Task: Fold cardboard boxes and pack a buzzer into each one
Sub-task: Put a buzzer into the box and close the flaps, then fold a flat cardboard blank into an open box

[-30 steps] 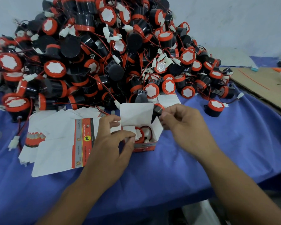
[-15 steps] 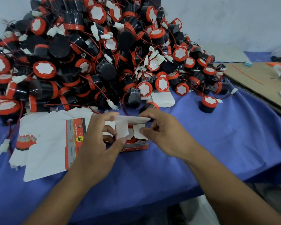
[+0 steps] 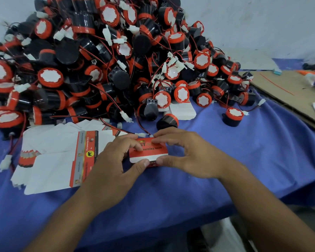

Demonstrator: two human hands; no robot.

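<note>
Red box point(image 3: 148, 151) at frame centre nearly closed, left hand point(image 3: 115, 166) and right hand point(image 3: 187, 153) pinching its lid; buzzer pile point(image 3: 105, 66) and flat blanks point(image 3: 51, 160) remain.

On the blue-clothed table point(image 3: 235, 160) lie a big pile of buzzers point(image 3: 98, 70), flat box blanks point(image 3: 51, 162) at left, a small red box point(image 3: 148, 151) in front, and brown cardboard point(image 3: 289, 91) at right.
</note>
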